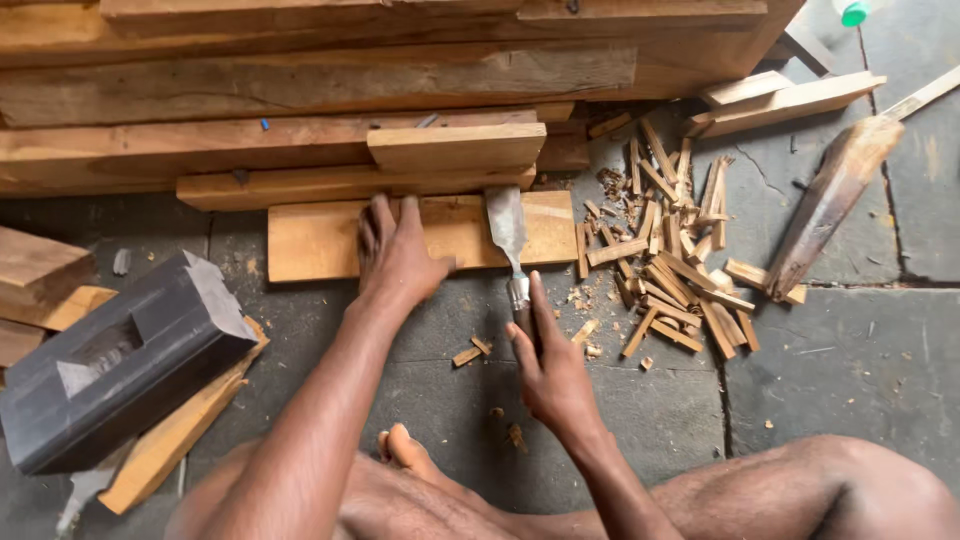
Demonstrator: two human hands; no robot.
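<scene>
Down on the grey stone floor (840,360), the person is sitting low with bare knees showing at the bottom edge, and both hands are working at a flat wooden board (320,240) lying in front of a stack of planks (300,80). The left hand (397,255) is lying palm-down on the board, fingers stretched forward and close together, pressing it flat against the floor. The right hand (548,372) is wrapping around the handle of a chisel (510,245), fingers curled shut on it with the forefinger running up along the handle. The chisel's broad metal blade is resting on the right part of the board, pointing away from the person, just beside the left hand but apart from it. Over to the right, a heap of split wood chips (670,260) is spreading across the floor, near the board's end. A dark wooden mallet (830,205) is lying beyond the chips, well apart from both hands. On the left, a dark grey block with a notch cut in it (120,360) is sitting tilted on a pale offcut, well clear of the board.
</scene>
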